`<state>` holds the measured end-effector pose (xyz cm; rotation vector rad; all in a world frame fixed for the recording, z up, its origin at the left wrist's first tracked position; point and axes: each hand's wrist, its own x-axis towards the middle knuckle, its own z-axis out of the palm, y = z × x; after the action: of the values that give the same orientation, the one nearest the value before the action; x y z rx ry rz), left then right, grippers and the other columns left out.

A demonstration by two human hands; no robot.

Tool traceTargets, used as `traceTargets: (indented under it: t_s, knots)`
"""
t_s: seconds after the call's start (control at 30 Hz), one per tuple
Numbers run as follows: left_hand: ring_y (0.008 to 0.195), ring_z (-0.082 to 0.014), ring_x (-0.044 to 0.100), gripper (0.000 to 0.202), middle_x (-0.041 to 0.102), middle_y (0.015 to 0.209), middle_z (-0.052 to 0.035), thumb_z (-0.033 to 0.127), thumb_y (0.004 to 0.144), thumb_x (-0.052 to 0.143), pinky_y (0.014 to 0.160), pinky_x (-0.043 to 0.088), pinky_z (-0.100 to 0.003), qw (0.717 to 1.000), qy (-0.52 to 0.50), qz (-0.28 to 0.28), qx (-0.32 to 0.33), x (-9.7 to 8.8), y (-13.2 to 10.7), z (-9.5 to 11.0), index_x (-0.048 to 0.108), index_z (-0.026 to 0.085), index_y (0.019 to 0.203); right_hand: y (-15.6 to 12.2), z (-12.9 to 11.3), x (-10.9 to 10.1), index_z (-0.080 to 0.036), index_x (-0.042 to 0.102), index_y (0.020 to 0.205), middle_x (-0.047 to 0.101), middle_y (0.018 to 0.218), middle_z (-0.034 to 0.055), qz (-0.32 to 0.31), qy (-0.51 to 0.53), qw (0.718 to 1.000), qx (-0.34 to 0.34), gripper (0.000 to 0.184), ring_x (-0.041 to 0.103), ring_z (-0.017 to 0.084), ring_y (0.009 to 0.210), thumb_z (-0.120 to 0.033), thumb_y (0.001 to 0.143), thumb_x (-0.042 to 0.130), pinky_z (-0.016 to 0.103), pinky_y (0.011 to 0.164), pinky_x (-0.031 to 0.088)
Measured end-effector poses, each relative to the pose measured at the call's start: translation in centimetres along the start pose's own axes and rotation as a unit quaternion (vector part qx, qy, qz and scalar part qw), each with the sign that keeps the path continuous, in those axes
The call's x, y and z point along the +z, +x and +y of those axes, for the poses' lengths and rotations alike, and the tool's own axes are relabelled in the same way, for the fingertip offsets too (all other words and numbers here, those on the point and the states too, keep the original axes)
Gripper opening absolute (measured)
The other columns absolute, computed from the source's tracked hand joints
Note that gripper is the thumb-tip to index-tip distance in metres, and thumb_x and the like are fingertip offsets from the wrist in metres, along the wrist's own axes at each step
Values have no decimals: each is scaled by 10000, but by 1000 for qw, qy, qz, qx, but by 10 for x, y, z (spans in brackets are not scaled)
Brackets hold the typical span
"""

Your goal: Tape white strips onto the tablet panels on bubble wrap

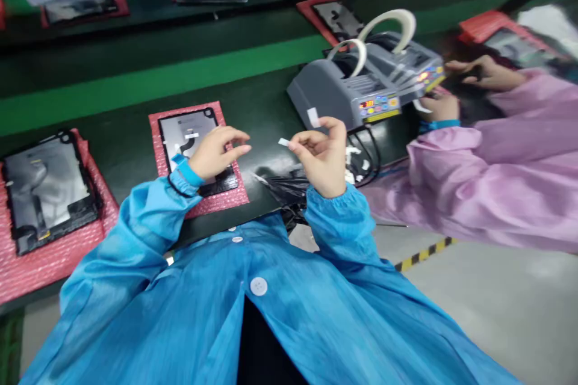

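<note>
My right hand (321, 153) is raised over the bench edge with its fingers curled. It holds small white tape pieces (313, 117), one stuck near the thumb, one at a fingertip. My left hand (217, 150) hovers over an opened tablet back (187, 132) lying on a pink foam mat (160, 156). Its fingers are loosely bent, apart, and hold nothing. Both arms wear blue sleeves.
A grey tape dispenser (361, 87) with two white tape loops stands right of my hands. A person in a pink coat (487, 174) works at the far right, hands by the dispenser. Another tablet on pink foam (45, 192) lies at left. Black cables (365, 162) trail near the edge.
</note>
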<state>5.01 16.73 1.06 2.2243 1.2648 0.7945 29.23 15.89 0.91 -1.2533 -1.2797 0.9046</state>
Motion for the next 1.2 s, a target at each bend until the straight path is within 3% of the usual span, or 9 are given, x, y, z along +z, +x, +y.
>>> traceTargets:
  t_s: [0.1, 0.23, 0.43, 0.77, 1.0, 1.2]
  knots:
    - [843, -180, 634, 371, 708, 900, -56, 524, 927, 546, 808, 498, -315, 999, -44, 5, -10, 2, 2, 5, 683, 179, 935, -5, -7, 41, -274, 423, 1025, 608, 868, -27, -123, 33, 991, 31, 545, 620, 124, 701, -388, 668, 819, 286, 639, 527]
    - [758, -157, 612, 374, 681, 792, -41, 495, 928, 551, 731, 480, -282, 995, -76, 17, -55, -4, -11, -8, 631, 167, 766, -1, -3, 68, -267, 418, 1019, 614, 840, -45, -197, 51, 978, 39, 597, 636, 116, 689, -429, 633, 843, 264, 626, 534]
    - [687, -135, 575, 241, 673, 749, -8, 376, 885, 611, 661, 456, -256, 981, -119, 49, -143, -5, -27, -25, 629, 173, 758, 8, 7, 76, -263, 399, 981, 616, 759, -74, -201, 49, 976, 62, 615, 660, 123, 697, -483, 617, 844, 277, 671, 546]
    - [705, -142, 572, 178, 641, 721, 1, 275, 864, 645, 709, 462, -268, 969, -125, 50, -209, -4, -26, -24, 614, 163, 730, 12, 26, 98, -273, 328, 1008, 566, 720, -100, -223, 41, 972, 63, 563, 615, 103, 626, -373, 693, 784, 259, 635, 511]
    - [1122, -313, 519, 168, 637, 1026, -106, 241, 862, 651, 938, 418, -449, 944, 91, 45, -315, 12, -15, -16, 654, 169, 710, 20, 52, 113, -253, 320, 1059, 553, 678, -96, -205, -55, 974, 85, 526, 622, 137, 613, -166, 688, 683, 294, 635, 509]
    - [1222, -354, 459, 146, 606, 1161, -130, 238, 894, 610, 976, 387, -483, 929, 123, -1, -348, 13, -10, -9, 682, 167, 790, 22, 52, 121, -223, 354, 1073, 575, 644, -79, -182, -137, 970, 81, 480, 624, 156, 617, -92, 682, 599, 319, 672, 499]
